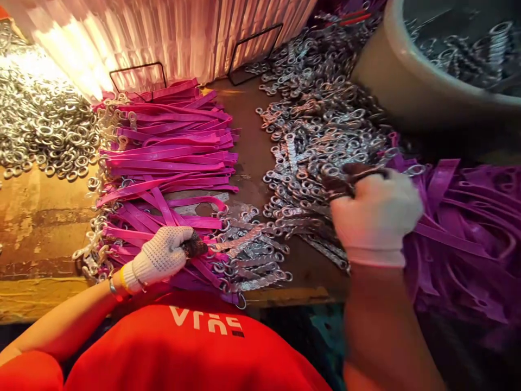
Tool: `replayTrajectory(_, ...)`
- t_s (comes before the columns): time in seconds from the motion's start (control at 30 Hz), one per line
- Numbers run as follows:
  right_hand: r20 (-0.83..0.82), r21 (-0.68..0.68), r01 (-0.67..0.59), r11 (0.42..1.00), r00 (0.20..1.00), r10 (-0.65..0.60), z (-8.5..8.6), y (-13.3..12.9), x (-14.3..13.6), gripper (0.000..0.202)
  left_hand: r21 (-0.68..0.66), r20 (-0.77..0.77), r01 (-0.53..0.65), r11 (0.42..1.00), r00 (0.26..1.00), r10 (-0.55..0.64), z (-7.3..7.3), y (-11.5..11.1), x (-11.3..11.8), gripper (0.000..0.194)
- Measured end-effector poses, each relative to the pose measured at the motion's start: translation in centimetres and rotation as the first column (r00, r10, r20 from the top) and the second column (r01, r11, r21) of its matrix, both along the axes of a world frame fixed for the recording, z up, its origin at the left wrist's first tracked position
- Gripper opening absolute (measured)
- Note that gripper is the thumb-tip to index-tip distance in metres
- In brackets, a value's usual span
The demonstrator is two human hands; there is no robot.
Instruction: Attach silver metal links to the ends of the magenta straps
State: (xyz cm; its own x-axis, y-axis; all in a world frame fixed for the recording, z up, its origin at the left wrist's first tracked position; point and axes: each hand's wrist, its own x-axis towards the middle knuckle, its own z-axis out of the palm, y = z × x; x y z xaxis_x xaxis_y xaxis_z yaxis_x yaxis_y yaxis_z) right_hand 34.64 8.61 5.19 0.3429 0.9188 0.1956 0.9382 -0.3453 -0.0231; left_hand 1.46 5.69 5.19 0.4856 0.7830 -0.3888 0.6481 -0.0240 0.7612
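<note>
My left hand [165, 254], in a white dotted glove, rests on the near end of a stack of pink-purple straps [171, 152] with metal rings at their ends; its dark fingertips pinch a strap. My right hand [376, 217], in a white glove, is closed at the edge of a heap of metal hooks [321, 130], where its fingertips grip what looks like a hook, blurred. Just right of that hand lies a loose heap of purple straps [468, 233].
A pile of silver rings [40, 125] covers the far left of the worn bench [36, 222]. A large grey tub [407, 81] holding metal parts stands at the upper right. A pink ribbed sheet [175, 38] with two wire frames stands at the back.
</note>
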Motion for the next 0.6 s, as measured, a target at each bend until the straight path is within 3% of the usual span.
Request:
replayTrajectory(0.03, 0.068, -0.064, 0.115, 0.991, 0.992, -0.111, -0.7, 0.9, 1.2, 0.035, -0.003, -0.004, -0.011, 1.000, 1.000, 0.011, 0.1, 0.0, 0.1, 0.031)
replayTrajectory(0.1, 0.133, -0.174, 0.170, 0.970, 0.980, -0.148, -1.9, 2.0, 2.7, 0.033, -0.015, -0.008, -0.025, 1.000, 1.000, 0.025, 0.3, -0.1, 0.3, 0.032)
replayTrajectory(0.2, 0.158, -0.174, 0.118, 0.978, 0.983, -0.090, -2.9, 2.2, 3.0, 0.031, -0.028, 0.013, -0.031, 0.999, 0.999, 0.031, 0.7, -0.3, 0.4, 0.028)
replayTrajectory(0.3, 0.182, -0.128, 0.105, 0.986, 0.980, -0.080, -3.0, 1.7, 2.5, 0.029, -0.035, 0.139, -0.068, 0.997, 0.988, 0.072, 1.5, -1.0, 0.1, 0.026)
replayTrajectory(0.4, 0.158, -0.117, 0.076, 0.990, 0.986, -0.057, -2.6, 1.4, 2.4, 0.029, -0.164, 0.341, -0.214, 0.963, 0.904, 0.259, 2.6, -1.9, -0.4, 0.047)
replayTrajectory(0.43, 0.139, -0.104, 0.060, 0.993, 0.989, -0.045, -2.4, 1.3, 2.4, 0.030, -0.279, 0.407, -0.278, 0.919, 0.832, 0.376, 2.9, -2.2, -0.7, 0.051)
replayTrajectory(0.5, 0.097, -0.079, 0.045, 0.996, 0.995, -0.037, -2.2, 1.3, 2.5, 0.034, -0.546, 0.468, -0.342, 0.765, 0.632, 0.617, 3.2, -2.5, -1.2, 0.046)
replayTrajectory(0.6, 0.050, -0.027, 0.080, 0.996, 0.996, -0.079, -2.4, 1.3, 2.7, 0.036, -0.823, 0.401, -0.284, 0.492, 0.323, 0.857, 3.4, -2.5, -1.9, 0.037)
